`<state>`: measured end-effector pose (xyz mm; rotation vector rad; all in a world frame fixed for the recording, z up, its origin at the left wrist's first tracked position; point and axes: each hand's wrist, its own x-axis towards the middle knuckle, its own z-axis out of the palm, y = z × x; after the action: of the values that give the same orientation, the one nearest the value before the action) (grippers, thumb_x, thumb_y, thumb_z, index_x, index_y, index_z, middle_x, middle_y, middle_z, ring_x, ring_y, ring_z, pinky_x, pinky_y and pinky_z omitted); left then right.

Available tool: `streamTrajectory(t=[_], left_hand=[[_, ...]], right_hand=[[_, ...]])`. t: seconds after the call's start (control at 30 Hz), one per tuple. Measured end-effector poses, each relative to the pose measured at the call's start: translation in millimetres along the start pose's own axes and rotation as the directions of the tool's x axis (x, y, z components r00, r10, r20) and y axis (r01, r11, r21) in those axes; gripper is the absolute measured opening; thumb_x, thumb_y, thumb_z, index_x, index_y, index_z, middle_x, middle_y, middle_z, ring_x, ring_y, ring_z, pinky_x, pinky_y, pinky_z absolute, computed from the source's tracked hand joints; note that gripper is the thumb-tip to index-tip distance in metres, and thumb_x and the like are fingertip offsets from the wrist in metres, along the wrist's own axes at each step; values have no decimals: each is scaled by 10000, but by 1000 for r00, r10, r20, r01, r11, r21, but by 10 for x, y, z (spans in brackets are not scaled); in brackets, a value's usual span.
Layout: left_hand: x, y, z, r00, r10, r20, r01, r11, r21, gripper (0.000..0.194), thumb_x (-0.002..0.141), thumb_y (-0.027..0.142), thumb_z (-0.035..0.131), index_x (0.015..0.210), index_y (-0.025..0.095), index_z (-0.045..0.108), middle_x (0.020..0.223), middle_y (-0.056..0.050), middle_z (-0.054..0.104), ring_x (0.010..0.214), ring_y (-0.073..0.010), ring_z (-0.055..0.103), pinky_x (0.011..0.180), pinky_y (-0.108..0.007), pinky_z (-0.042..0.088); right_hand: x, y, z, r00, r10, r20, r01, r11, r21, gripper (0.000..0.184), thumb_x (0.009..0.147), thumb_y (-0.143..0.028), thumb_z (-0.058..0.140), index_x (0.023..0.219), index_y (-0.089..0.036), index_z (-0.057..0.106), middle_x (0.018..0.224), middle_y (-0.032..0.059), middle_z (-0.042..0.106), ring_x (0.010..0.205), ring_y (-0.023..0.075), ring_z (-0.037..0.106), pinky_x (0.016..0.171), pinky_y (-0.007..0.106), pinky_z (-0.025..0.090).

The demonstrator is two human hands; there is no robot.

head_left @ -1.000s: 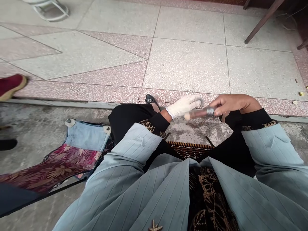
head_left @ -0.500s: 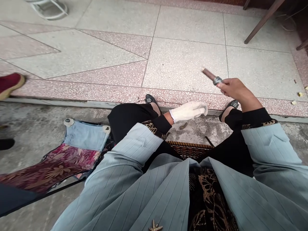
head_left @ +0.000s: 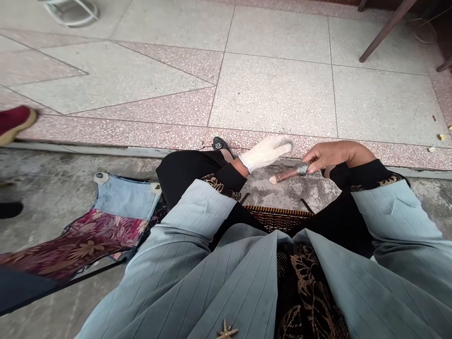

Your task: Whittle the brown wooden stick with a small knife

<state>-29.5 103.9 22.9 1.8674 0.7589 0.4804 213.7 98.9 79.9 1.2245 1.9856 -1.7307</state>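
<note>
My left hand (head_left: pixel 269 152) wears a white knitted glove. Its fingers are bent and pressed together over the gap between my knees; whatever they may hold is hidden. Bare and closed, my right hand (head_left: pixel 332 154) grips a short brown wooden stick (head_left: pixel 286 175) near its wire-wound part. Silvery wire (head_left: pixel 302 168) wraps around the stick just in front of my fingers. The stick's pale, blunt tip points left and slightly down, below the gloved fingers and apart from them.
A woven seat edge (head_left: pixel 278 214) shows between my legs. To my left stands a folding chair with denim and floral fabric (head_left: pixel 120 200). Ahead is a low tiled step (head_left: pixel 275 94). A person's red shoe (head_left: pixel 16 120) rests at the far left, and a wooden leg (head_left: pixel 386 30) stands at upper right.
My right hand has lowered toward me, and the stick has swung from pointing up-left to slightly down-left. My gloved left hand has shifted a little left and up.
</note>
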Motion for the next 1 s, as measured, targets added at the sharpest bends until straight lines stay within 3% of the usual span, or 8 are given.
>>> streamTrajectory(t=[0.1,0.2,0.27,0.33,0.63,0.83,0.9,1.0], left_hand=[[32,-43,131,998,-65,14,66,963,-262,226,951,335,454,937,150,584,726,10,518,620,-81,478,660,-241,462],[36,-26,214,996,-51,78,80,901,-427,220,970,334,427,941,159,558,629,52,400,543,-66,383,598,-206,435],[22,22,226,993,-44,114,88,902,-422,219,971,335,430,945,163,565,615,58,374,534,-65,360,579,-193,424],[0,80,219,989,-32,147,84,929,-359,226,966,338,442,935,166,586,626,49,394,551,-66,381,574,-185,421],[-30,76,209,983,-14,185,58,970,-235,266,952,349,431,913,167,620,694,15,472,566,-69,418,504,-166,416],[-20,106,160,986,-27,166,69,966,-248,256,941,316,422,914,152,617,696,18,480,540,-66,407,496,-179,406],[-27,129,108,992,-50,117,66,988,-142,263,940,310,417,904,153,624,677,21,483,538,-70,420,511,-185,399],[-39,129,25,996,-57,73,56,998,20,275,940,317,425,909,142,636,680,16,520,546,-77,446,541,-200,386]], right_hand=[[-154,-122,-8,946,-103,-307,133,988,79,259,767,-482,738,895,-258,718,653,-23,567,590,120,464,567,284,377],[-273,-211,-8,712,-86,-697,330,917,223,301,830,-491,678,898,-198,666,624,-19,476,548,102,400,513,268,342],[-270,-209,-6,614,-15,-789,353,900,257,316,859,-508,640,887,-194,634,627,-12,458,533,104,386,489,268,328],[-206,-146,-18,583,33,-812,298,921,252,339,867,-537,620,872,-198,618,631,1,471,530,112,398,480,273,330],[-3,153,-162,593,108,-798,-227,973,-38,328,805,-487,693,777,-160,674,593,23,504,595,149,460,546,314,313],[-22,160,-184,599,108,-793,-371,916,-155,308,837,-471,629,850,-178,722,659,53,572,651,184,500,589,337,324],[-14,142,-171,681,159,-715,-407,894,-188,289,811,-469,656,838,-191,730,682,57,604,651,185,510,586,336,333],[-10,70,-113,900,234,-367,-336,910,-244,251,734,-456,739,788,-210,739,670,34,627,631,170,524,583,321,354]])
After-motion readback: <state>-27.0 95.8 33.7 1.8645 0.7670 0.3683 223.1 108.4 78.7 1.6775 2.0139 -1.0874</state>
